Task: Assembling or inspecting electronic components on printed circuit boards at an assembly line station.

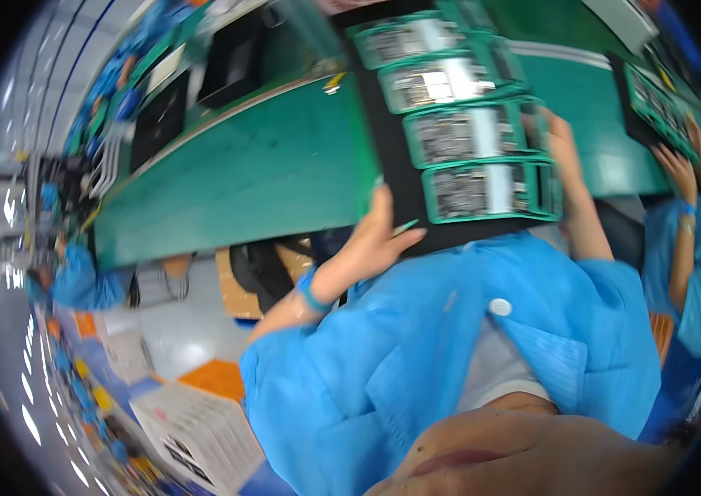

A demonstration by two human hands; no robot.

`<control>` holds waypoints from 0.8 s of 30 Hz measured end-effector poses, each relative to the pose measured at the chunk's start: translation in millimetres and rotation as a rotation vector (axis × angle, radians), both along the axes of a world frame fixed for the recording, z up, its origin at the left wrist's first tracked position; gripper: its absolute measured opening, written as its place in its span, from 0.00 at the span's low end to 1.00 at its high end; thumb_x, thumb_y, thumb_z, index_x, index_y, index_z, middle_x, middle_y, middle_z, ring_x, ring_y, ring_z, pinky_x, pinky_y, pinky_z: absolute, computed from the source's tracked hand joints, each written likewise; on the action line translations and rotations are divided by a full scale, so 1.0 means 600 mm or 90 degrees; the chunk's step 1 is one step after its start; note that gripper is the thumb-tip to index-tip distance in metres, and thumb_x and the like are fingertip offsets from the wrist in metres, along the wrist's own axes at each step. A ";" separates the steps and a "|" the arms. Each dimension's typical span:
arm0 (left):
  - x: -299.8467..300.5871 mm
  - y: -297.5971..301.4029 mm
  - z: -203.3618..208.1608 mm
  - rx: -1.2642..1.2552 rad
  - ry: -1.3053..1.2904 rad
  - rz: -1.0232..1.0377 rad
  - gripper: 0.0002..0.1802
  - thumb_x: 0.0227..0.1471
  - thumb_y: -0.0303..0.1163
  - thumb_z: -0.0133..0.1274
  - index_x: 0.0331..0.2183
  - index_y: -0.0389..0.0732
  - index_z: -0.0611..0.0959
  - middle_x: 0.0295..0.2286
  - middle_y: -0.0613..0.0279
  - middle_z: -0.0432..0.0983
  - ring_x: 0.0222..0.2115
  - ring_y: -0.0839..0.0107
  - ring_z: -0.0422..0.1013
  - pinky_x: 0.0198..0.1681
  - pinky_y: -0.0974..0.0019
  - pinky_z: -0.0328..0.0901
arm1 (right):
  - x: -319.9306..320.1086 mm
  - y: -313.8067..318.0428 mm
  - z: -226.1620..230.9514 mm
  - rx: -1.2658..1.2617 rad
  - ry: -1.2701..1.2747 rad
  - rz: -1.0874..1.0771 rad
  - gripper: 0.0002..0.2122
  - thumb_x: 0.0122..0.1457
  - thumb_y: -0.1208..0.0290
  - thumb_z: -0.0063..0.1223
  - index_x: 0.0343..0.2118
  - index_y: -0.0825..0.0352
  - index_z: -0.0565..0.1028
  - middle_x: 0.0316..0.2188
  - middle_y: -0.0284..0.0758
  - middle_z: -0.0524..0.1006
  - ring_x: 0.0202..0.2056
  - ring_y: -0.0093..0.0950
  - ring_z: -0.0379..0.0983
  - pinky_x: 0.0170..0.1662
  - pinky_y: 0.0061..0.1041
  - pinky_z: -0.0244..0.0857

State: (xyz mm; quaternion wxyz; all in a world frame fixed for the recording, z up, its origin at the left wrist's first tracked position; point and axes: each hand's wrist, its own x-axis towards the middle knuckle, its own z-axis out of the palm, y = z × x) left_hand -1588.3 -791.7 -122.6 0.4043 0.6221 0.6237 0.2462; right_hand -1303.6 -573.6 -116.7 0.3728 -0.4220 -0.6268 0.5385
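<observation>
A long black tray (pixel 398 178) lies in front of me, tilted and slightly blurred. On it several green-framed circuit boards (pixel 460 192) sit in a row, each with a pale strip across it. My left hand (pixel 377 240) grips the tray's near left edge, the thumb over the top. A thin pointed green-tipped thing (pixel 405 226) shows beside that thumb; its kind is unclear. At the right edge, beside the boards, is my right hand (pixel 564 149), curled round the side, with its fingers partly hidden.
A green worktop (pixel 235 194) runs along both sides of the tray. At right, another person's hands (pixel 681 169) touch a black tray with a green board (pixel 656 103). More black trays (pixel 231 58) lie beyond the worktop at left. White boxes (pixel 193 430) stand on the floor, lower left.
</observation>
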 end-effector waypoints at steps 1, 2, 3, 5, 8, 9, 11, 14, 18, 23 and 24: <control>-0.001 0.017 -0.026 0.090 0.017 -0.035 0.55 0.55 0.41 0.59 0.60 0.17 0.42 0.56 0.17 0.54 0.60 0.38 0.56 0.61 0.55 0.57 | 0.024 0.008 -0.017 0.023 -0.080 -0.055 0.19 0.58 0.64 0.56 0.48 0.71 0.77 0.38 0.32 0.79 0.38 0.21 0.72 0.44 0.22 0.67; -0.011 0.038 -0.065 0.033 -0.060 -0.051 0.54 0.55 0.41 0.59 0.60 0.17 0.43 0.53 0.17 0.58 0.56 0.37 0.63 0.58 0.54 0.61 | 0.028 0.005 -0.035 0.047 -0.045 -0.075 0.17 0.60 0.63 0.56 0.47 0.71 0.77 0.36 0.30 0.79 0.36 0.19 0.72 0.42 0.21 0.66; 0.002 0.067 -0.030 -0.087 -0.117 -0.027 0.51 0.54 0.40 0.59 0.59 0.17 0.46 0.50 0.19 0.63 0.50 0.38 0.69 0.52 0.53 0.66 | 0.047 0.014 -0.059 0.013 -0.041 -0.119 0.14 0.62 0.65 0.56 0.44 0.71 0.78 0.35 0.29 0.78 0.35 0.18 0.71 0.40 0.20 0.66; -0.023 0.099 -0.052 -0.046 -0.095 -0.056 0.47 0.52 0.40 0.61 0.56 0.19 0.53 0.42 0.24 0.70 0.42 0.39 0.73 0.44 0.50 0.68 | 0.062 0.041 -0.123 -0.004 0.009 -0.136 0.12 0.63 0.64 0.57 0.44 0.66 0.78 0.31 0.24 0.77 0.30 0.13 0.70 0.32 0.17 0.64; -0.028 0.146 -0.082 0.040 0.037 -0.063 0.33 0.50 0.41 0.61 0.48 0.24 0.69 0.35 0.32 0.77 0.37 0.39 0.74 0.42 0.48 0.69 | 0.075 0.078 -0.168 -0.011 -0.034 -0.151 0.11 0.64 0.64 0.56 0.43 0.66 0.79 0.28 0.25 0.78 0.26 0.15 0.71 0.28 0.18 0.63; -0.033 0.152 -0.066 0.040 0.032 -0.066 0.33 0.50 0.41 0.61 0.48 0.24 0.69 0.35 0.32 0.77 0.37 0.39 0.74 0.42 0.48 0.69 | 0.112 0.105 -0.207 0.030 -0.093 -0.189 0.11 0.63 0.64 0.56 0.43 0.66 0.79 0.27 0.26 0.78 0.26 0.15 0.71 0.27 0.18 0.63; -0.083 0.149 -0.039 0.101 0.087 -0.128 0.23 0.50 0.41 0.59 0.44 0.35 0.79 0.32 0.41 0.80 0.36 0.43 0.75 0.41 0.49 0.70 | 0.151 0.136 -0.262 0.023 -0.129 -0.207 0.15 0.61 0.60 0.60 0.40 0.69 0.80 0.25 0.23 0.74 0.28 0.15 0.65 0.31 0.19 0.60; -0.245 0.152 0.029 0.174 0.086 0.077 0.15 0.51 0.41 0.58 0.37 0.40 0.84 0.31 0.46 0.80 0.34 0.48 0.77 0.37 0.54 0.72 | 0.289 0.177 -0.311 0.190 -0.317 -0.275 0.17 0.61 0.58 0.58 0.41 0.70 0.80 0.27 0.29 0.76 0.29 0.17 0.67 0.34 0.21 0.62; -0.653 0.089 0.024 0.216 0.440 0.425 0.17 0.55 0.44 0.58 0.33 0.39 0.86 0.22 0.60 0.79 0.24 0.71 0.73 0.31 0.64 0.67 | 0.215 0.206 -0.279 0.228 -0.479 -0.314 0.17 0.65 0.60 0.51 0.47 0.69 0.78 0.39 0.39 0.82 0.40 0.23 0.76 0.46 0.24 0.67; -1.011 0.099 -0.063 0.245 0.584 0.742 0.21 0.47 0.50 0.63 0.34 0.42 0.87 0.29 0.51 0.82 0.33 0.54 0.79 0.39 0.56 0.71 | 0.328 0.238 -0.321 0.200 -0.313 -0.262 0.16 0.68 0.66 0.47 0.56 0.66 0.74 0.48 0.34 0.79 0.46 0.19 0.73 0.51 0.20 0.63; -1.039 0.120 -0.087 0.276 0.568 0.759 0.20 0.46 0.50 0.64 0.32 0.43 0.87 0.28 0.51 0.82 0.33 0.49 0.78 0.39 0.53 0.72 | 0.376 0.236 -0.320 0.219 -0.365 -0.265 0.17 0.68 0.67 0.46 0.57 0.65 0.73 0.48 0.33 0.79 0.46 0.19 0.72 0.51 0.20 0.63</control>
